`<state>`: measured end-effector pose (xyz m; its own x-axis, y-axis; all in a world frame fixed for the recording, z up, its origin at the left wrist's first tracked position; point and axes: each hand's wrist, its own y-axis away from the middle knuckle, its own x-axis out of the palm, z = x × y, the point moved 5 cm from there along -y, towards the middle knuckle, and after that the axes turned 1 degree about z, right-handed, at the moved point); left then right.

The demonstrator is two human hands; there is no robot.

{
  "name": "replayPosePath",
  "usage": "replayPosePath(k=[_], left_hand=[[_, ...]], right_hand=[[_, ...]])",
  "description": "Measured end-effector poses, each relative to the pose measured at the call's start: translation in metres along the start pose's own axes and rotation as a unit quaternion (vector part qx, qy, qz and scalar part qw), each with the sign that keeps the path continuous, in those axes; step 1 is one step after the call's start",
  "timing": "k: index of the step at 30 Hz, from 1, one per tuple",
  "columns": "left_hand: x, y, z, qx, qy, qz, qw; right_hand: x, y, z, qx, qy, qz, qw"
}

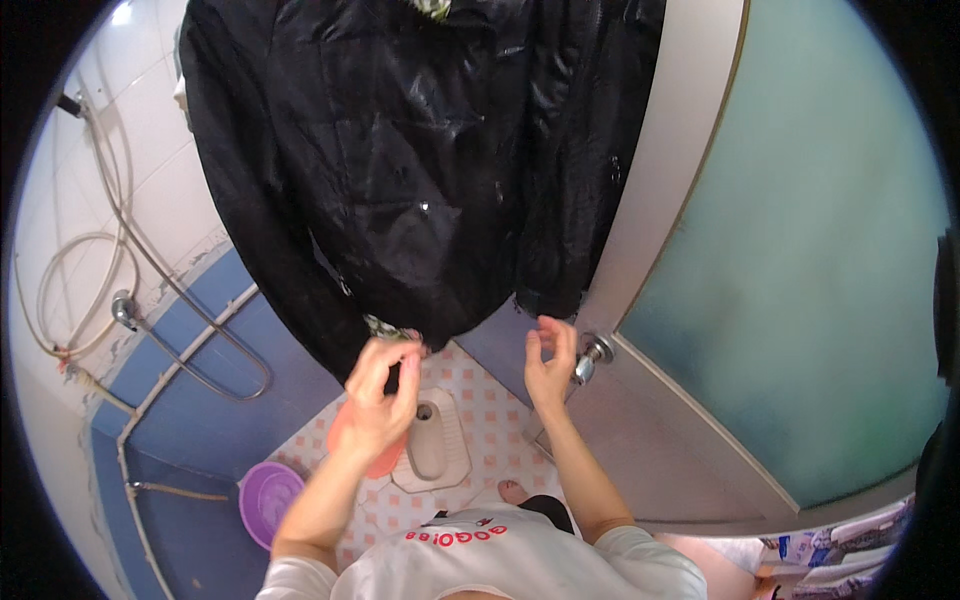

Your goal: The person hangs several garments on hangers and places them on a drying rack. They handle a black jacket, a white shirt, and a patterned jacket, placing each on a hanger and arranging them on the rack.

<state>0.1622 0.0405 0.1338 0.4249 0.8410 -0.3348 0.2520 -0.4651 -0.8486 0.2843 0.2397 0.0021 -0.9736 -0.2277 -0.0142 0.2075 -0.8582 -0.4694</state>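
Note:
A wet-looking black jacket (pixel 397 150) hangs in front of me, its sleeves down on both sides. A patterned green and white lining (pixel 382 327) shows at its lower hem, with more at the collar. My left hand (pixel 379 394) is at that hem, beside the cuff on the left. Its fingers curl toward the thumb, and whether cloth is between them is unclear. Just below the other cuff (pixel 551 296) is my right hand (pixel 551 364), fingers bent and thumb apart, with nothing visible in it.
A door with a frosted pane (pixel 787 247) and a metal knob (pixel 592 356) stands close on the right. Below are a squat toilet (pixel 435 450), an orange basin (pixel 386 463) and a purple basin (pixel 262 499). A shower hose (pixel 180 292) hangs along the left wall.

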Motion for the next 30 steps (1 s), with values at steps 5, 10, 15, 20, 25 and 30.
replayPosePath(k=[5, 10, 15, 20, 25, 30], left_hand=[[0.034, 0.133, 0.116, -0.499, 0.304, -0.080, 0.808], [0.040, 0.112, 0.164, -0.612, 0.380, -0.176, 0.671], [0.021, 0.128, 0.249, -0.604, 0.424, -0.252, 0.626], [0.028, 0.141, 0.237, -0.558, 0.524, -0.132, 0.630], [0.046, 0.156, 0.135, -0.424, 0.655, -0.057, 0.623], [0.079, 0.183, 0.099, -0.444, 0.666, -0.190, 0.569]], right_hand=[[0.029, 0.005, -0.060, 0.326, -0.326, 0.000, 0.887], [0.037, -0.008, -0.065, 0.326, -0.462, 0.023, 0.825], [0.038, 0.042, -0.035, 0.378, -0.457, 0.088, 0.801], [0.029, 0.067, -0.011, 0.394, -0.357, 0.221, 0.818], [0.015, 0.069, 0.018, 0.362, -0.372, 0.422, 0.743], [0.017, 0.075, 0.016, 0.317, -0.404, 0.440, 0.736]])
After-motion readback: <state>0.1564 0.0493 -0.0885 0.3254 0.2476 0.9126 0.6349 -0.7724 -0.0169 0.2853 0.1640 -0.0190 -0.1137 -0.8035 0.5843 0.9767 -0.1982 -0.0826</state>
